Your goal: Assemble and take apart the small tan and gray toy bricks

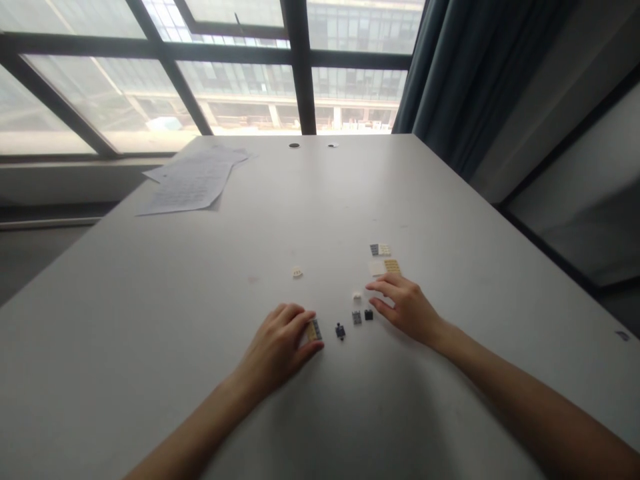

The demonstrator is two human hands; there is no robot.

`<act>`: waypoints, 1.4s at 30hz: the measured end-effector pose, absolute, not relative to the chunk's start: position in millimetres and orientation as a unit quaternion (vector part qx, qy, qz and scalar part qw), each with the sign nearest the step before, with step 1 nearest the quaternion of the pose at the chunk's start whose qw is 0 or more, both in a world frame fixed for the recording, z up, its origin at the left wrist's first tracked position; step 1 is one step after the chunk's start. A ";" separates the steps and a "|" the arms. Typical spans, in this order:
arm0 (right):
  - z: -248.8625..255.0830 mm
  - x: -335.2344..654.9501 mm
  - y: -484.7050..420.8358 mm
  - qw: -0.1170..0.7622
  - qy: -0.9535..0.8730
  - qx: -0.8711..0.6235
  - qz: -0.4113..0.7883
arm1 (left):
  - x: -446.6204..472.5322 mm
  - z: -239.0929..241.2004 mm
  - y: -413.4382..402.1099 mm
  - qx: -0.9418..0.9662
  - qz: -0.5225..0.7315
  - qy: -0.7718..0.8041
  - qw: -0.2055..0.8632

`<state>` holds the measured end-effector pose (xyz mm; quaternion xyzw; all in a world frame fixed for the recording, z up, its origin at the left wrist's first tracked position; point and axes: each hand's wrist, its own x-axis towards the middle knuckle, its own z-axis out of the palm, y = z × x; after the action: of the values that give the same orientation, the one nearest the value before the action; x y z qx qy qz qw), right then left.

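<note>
My left hand (287,337) grips a small tan and grey building-brick piece (315,329) between thumb and fingers, low on the white table. My right hand (403,303) hovers at the right with thumb and fingers apart and nothing visible between them. Just left of its fingertips sits a small white brick (357,297). Below that lie a grey brick (357,318) and a black brick (369,315). Between the hands rests a dark piece with knobs at its ends (341,331). Beyond my right fingers are a tan studded plate (393,266) and a white plate (377,269).
A grey plate (374,249) and a cream plate (385,249) lie farther back, side by side. A cream curved piece (297,273) sits beyond my left hand. Printed papers (193,183) lie at the table's far left. A dark curtain (470,80) hangs behind the right edge.
</note>
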<state>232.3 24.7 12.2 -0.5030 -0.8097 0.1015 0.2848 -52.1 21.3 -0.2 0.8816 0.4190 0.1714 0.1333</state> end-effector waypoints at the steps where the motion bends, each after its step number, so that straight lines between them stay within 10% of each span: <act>1: 12.1 227.6 28.4 0.270 -0.813 -0.506 0.106 | -50.7 -0.6 22.0 0.883 0.170 0.417 0.136; 28: 7.7 244.0 31.0 0.227 -0.802 -0.551 0.047 | 65.6 -6.3 130.0 0.906 0.189 0.355 0.136; 42: 11.7 207.2 8.6 0.163 -0.873 -0.450 0.096 | -18.0 7.5 48.9 0.916 0.198 0.289 0.195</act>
<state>207.2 8.6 11.7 -0.4498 -0.8730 0.0955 0.1626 -18.0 48.9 7.5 0.9160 0.2894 0.1979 0.1952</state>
